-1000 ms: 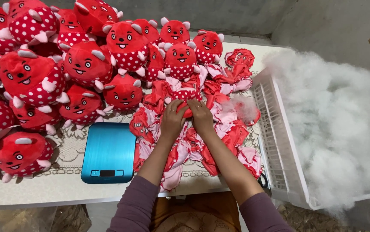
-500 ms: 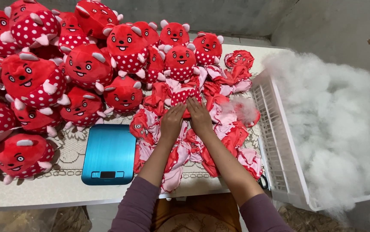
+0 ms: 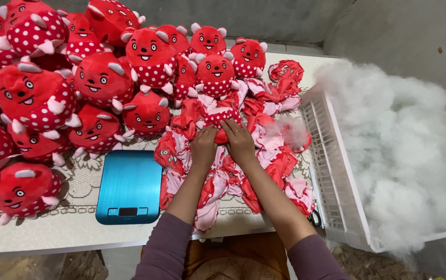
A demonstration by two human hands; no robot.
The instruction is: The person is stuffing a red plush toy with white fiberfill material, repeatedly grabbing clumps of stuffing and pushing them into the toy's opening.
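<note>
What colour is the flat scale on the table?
Shiny blue scale, seen clearly in the head view.

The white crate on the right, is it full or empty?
Full. The white crate is heaped with fluffy white stuffing that rises well above its slatted wall and spills over the rim.

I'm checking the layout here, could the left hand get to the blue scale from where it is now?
Probably yes: the blue scale lies bare on the table just left of the left hand, with nothing between them.
</note>
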